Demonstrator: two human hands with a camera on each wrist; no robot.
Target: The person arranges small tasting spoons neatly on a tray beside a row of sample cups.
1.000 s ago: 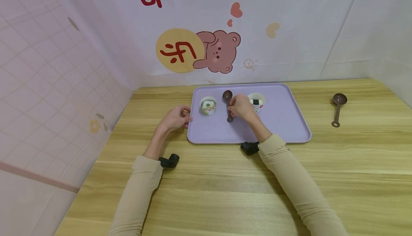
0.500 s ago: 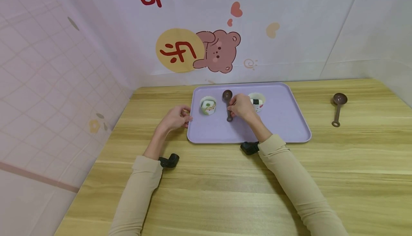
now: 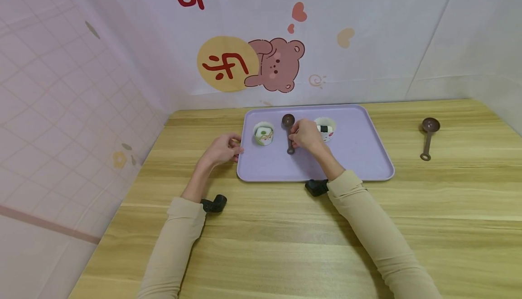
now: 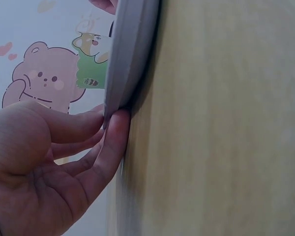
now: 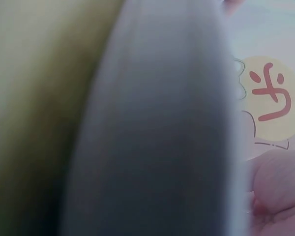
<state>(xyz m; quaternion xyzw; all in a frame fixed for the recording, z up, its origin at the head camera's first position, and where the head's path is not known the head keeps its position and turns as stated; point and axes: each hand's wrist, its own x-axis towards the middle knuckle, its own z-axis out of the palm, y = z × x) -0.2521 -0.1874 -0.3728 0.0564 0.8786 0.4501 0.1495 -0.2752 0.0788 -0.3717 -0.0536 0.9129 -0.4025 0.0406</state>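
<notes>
My left hand (image 3: 222,148) grips the left rim of a lilac tray (image 3: 269,167). In the left wrist view the thumb lies on the rim of the tray (image 4: 132,49) and fingertips are under its edge. My right hand (image 3: 307,136) pinches the handle of a dark brown measuring spoon (image 3: 288,120), bowl toward the wall, over the tray. Left of the spoon stands a small patterned cup (image 3: 264,136) with a green-and-white piece in it. Another small cup (image 3: 326,122), holding a white piece with a black band, is partly behind my right hand. The tray's side fills the right wrist view.
A second brown measuring spoon (image 3: 429,131) lies on the wooden table (image 3: 261,244), right of the tray. A wall with a printed bear (image 3: 279,65) rises close behind the tray, and a grid-patterned wall (image 3: 61,86) borders the left side. Black wrist devices (image 3: 215,204) are on both arms.
</notes>
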